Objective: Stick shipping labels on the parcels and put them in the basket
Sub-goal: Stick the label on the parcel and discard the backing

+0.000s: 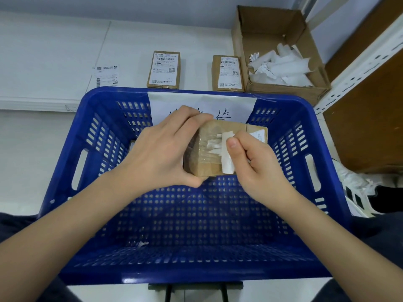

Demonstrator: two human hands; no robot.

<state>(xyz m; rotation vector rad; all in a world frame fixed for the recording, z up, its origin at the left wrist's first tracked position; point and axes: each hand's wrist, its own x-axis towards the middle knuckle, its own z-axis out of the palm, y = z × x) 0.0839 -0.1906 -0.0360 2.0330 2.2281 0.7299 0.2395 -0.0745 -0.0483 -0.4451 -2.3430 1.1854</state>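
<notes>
1. The handwriting on the white sheet (202,105) taped to the basket's far wall is half covered by the hands and cannot be read.
2. A small brown cardboard parcel (209,149), glossy with clear tape and torn white paper scraps, is held above the perforated blue plastic basket (196,214).
3. The parcel's left side is gripped by the left hand (161,149), fingers curled over its top.
4. A curling white strip (226,155) on the parcel is pinched by the right hand (257,168).
5. Two labelled parcels (164,69) are seen on the table beyond.
</notes>
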